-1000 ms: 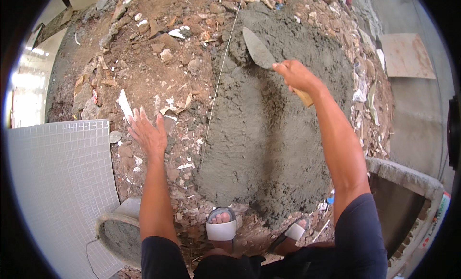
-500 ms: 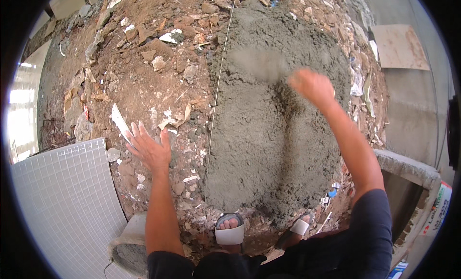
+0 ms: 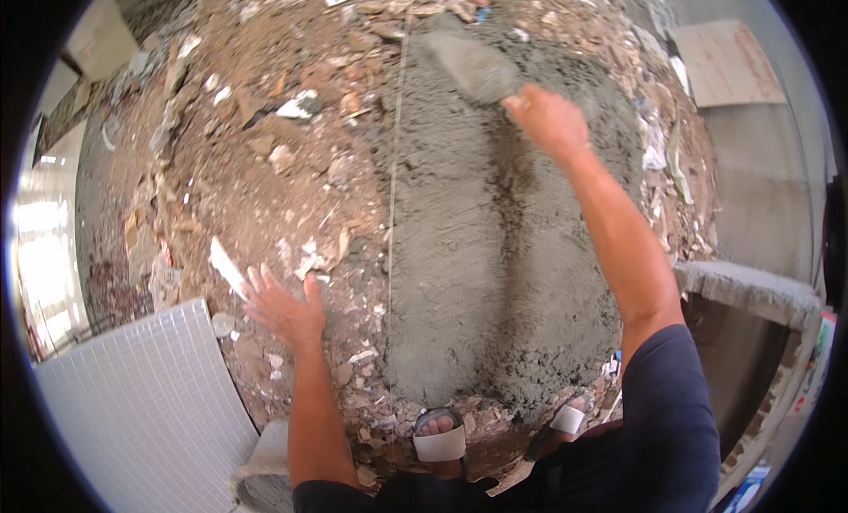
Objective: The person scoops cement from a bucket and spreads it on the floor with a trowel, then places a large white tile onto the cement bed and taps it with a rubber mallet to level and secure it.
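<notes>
head view: grey mortar bed (image 3: 442, 248), centre up to 1 o'clock, smoother left of a dark furrow (image 3: 511, 230), rougher at its right edge. right hand (image 3: 552, 123) at 1-2 o'clock, closed on trowel (image 3: 473, 67); blade blurred, grey, at bed's 12 o'clock end, long run of mortar toward 6. left hand (image 3: 287, 310) at 8, flat, fingers spread. string (image 3: 394, 173) along left edge.

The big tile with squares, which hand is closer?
Left. The left hand is just right of the tile; the right hand is farther right, over the gray mortar.
</notes>
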The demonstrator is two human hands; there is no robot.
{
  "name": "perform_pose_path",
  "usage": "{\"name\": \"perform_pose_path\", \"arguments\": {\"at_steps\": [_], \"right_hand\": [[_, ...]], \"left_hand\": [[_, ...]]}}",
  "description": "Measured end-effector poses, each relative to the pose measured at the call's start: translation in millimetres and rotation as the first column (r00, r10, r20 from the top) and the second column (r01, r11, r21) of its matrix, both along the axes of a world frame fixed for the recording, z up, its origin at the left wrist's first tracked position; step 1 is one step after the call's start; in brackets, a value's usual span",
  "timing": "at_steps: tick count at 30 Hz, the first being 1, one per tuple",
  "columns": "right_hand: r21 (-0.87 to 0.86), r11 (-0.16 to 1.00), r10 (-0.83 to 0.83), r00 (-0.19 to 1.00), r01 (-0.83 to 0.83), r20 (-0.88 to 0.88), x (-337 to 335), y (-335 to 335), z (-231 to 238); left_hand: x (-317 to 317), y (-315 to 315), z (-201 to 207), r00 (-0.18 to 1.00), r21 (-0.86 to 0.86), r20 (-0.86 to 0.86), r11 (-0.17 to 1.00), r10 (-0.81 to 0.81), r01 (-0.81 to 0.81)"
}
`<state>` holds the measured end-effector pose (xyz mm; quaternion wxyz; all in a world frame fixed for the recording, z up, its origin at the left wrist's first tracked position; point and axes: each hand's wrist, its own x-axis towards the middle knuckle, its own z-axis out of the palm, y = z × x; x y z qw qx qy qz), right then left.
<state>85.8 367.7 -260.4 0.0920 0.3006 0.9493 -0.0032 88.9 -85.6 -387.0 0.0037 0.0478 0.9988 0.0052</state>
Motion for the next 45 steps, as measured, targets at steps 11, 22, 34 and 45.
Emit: {"name": "perform_pose_path", "arguments": {"at_steps": [11,22,34,45], "right_hand": [[0.054,0.926,-0.379,0.919,0.375,0.109,104,67,21],[0.032,0.830,-0.557,0.830,0.557,-0.019,334,57,20],[0.000,0.551,-0.822,0.542,0.835,0.177,600,-74,12],[-0.206,0.690,-0.695,0.715,0.694,0.076,546,-108,2]], "left_hand": [[-2,1,-2,1.000,0.005,-0.027,1.000,0.007,-0.007],[-12,-20,-36,0.983,-0.083,-0.174,0.996,-0.055,0.041],[-21,-19,-35,0.979,-0.106,-0.169,0.989,-0.117,0.100],[0,-7,-2,0.998,0.169,-0.052,0.985,-0.035,0.044]]}}
